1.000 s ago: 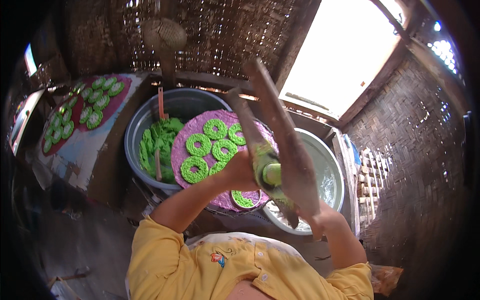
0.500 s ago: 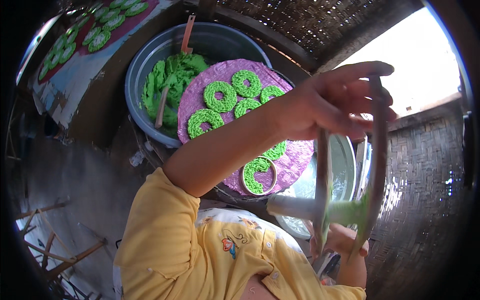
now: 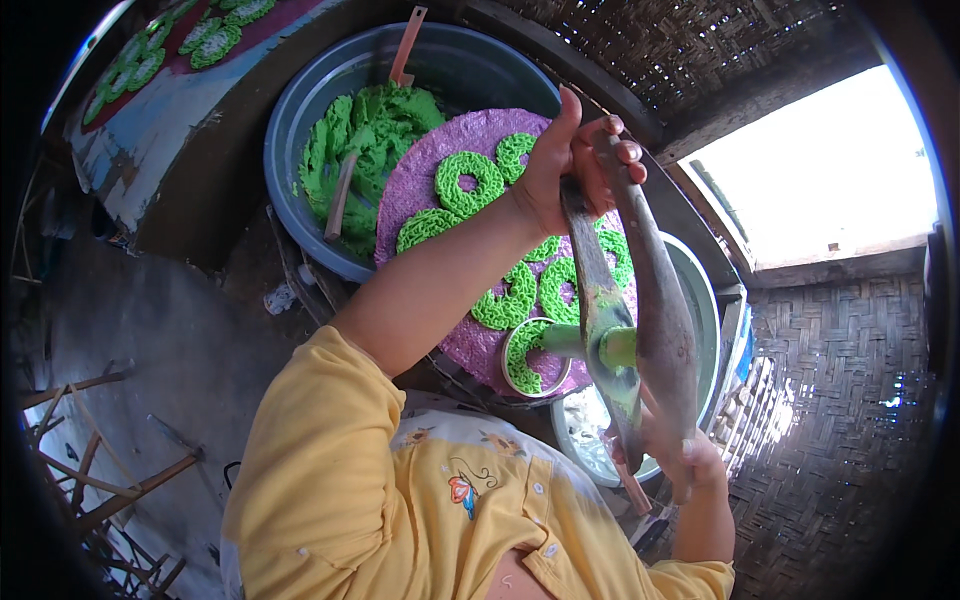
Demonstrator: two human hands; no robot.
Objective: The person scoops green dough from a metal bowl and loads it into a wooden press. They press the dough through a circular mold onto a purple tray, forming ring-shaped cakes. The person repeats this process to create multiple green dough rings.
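Note:
A wooden dough press (image 3: pixel 660 335), with two paddle-shaped bars and a tube smeared with green dough, is held between my hands. My left hand (image 3: pixel 580 165) is closed around the far ends of the bars, thumb up. My right hand (image 3: pixel 682 455) grips the near ends, its fingers partly hidden behind the wood. The tube's mouth points at a thin ring mould (image 3: pixel 505 372) lying on a round pink mat (image 3: pixel 465 340). Inside the ring is a partial curve of green dough strands (image 3: pixel 522 352). Several finished green dough rings (image 3: pixel 468 184) lie on the mat, some behind my left forearm.
A large blue-grey basin (image 3: pixel 285 215) holds green dough (image 3: pixel 370 140) and two flat-handled tools. Right of the mat stands a pale green basin (image 3: pixel 705 300) with clear plastic in it. More green rings (image 3: pixel 215 45) lie at the far left. A woven wall (image 3: pixel 840 380) borders the right.
The press has swung left from the right side, so its tube now sits at the ring mould. My left hand came left with it and its fingers have closed. The view shifted slightly.

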